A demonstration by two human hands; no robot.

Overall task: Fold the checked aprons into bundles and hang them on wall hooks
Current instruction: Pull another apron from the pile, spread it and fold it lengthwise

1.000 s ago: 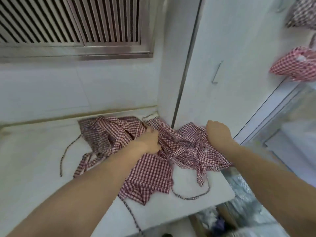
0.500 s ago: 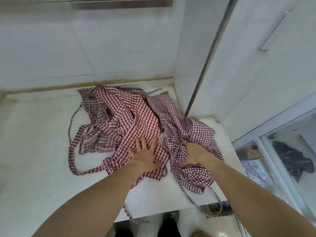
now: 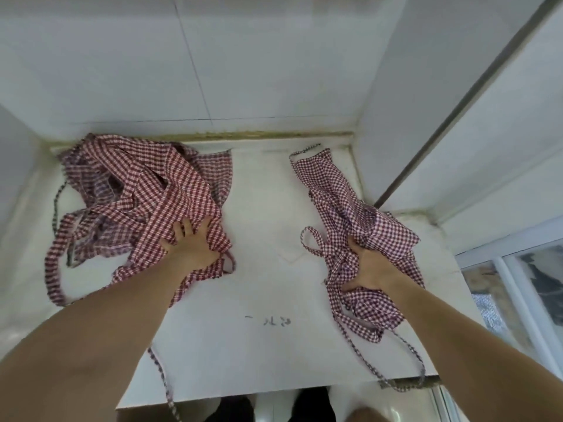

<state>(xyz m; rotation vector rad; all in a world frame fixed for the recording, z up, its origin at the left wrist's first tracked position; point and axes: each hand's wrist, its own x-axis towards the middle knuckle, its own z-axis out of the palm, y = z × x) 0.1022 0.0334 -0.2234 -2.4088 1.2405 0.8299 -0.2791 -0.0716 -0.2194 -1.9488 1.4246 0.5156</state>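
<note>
- White counter (image 3: pixel 265 345): a pale slab set in a tiled corner, with faint dark scribbles near its front edge. It carries two separate heaps of red-and-white checked cloth, with bare surface between them.
- Left apron heap (image 3: pixel 134 190): the larger pile, crumpled at the back left, its wide straps looping out toward the left edge and one thin tie trailing over the front edge.
- Right apron (image 3: pixel 359 214): a narrower, finer-checked bunch along the right side beside the wall panel, with a strap loop to its left and a tie hanging off the front corner.
- Left hand (image 3: pixel 190 246): fingers spread and mostly straight, palm pressing flat on the near edge of the left heap.
- Right hand (image 3: pixel 370 268): lies on the bunched middle of the right apron, fingers bent into the cloth; whether they truly grip it cannot be told.
- The hands are well apart.
</note>
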